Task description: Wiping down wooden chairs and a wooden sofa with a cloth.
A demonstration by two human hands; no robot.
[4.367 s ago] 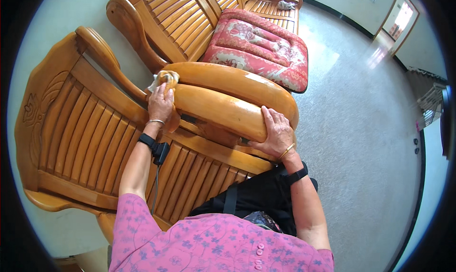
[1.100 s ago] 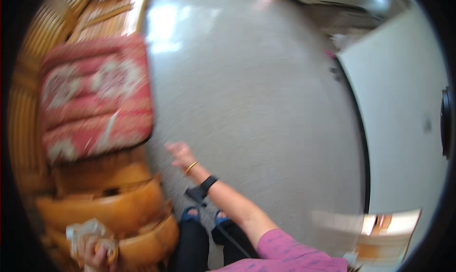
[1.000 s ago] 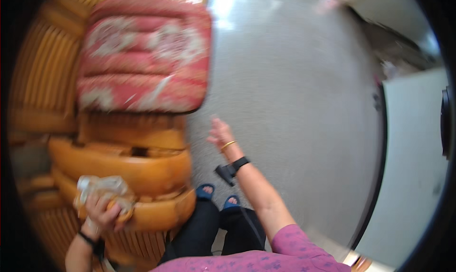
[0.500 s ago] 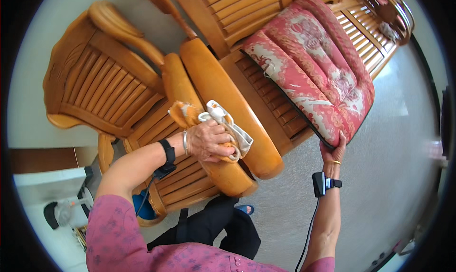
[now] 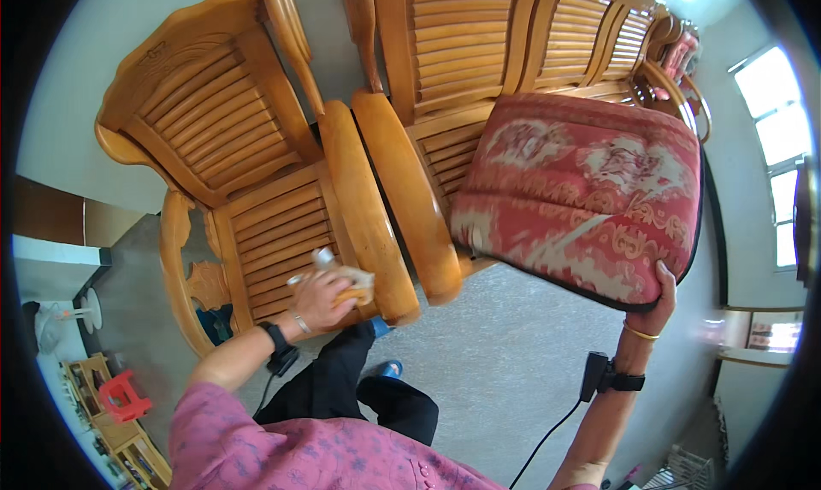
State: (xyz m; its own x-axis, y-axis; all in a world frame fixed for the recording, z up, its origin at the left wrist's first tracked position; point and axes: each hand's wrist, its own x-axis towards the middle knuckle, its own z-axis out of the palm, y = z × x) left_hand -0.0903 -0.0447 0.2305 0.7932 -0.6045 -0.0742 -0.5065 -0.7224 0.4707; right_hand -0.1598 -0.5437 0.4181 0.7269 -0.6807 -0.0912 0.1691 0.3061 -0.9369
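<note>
A crumpled white and orange-brown cloth (image 5: 361, 286) is bunched in my left hand (image 5: 321, 300), whose fingers are closed round it. That hand is over the slatted seat of the wooden armchair (image 5: 275, 252), beside its right armrest (image 5: 369, 221). On the right, my right hand (image 5: 657, 300) grips the near corner of a red patterned seat cushion (image 5: 590, 195), thumb on top and the other fingers hidden beneath. The cushion is raised and tilted in front of the wooden bench (image 5: 440, 152), covering part of its slats.
The bench's rounded armrest (image 5: 409, 199) stands close to the armchair's. Grey floor (image 5: 505, 362) stretches below the cushion. At the lower left are a red stool (image 5: 125, 396) and a wooden shelf unit (image 5: 128, 439). A window (image 5: 774, 122) is at the far right.
My left hand has moved off the armrest with the cloth, down and left over the armchair seat. The right hand and cushion have shifted right and turned, and the view has swung.
</note>
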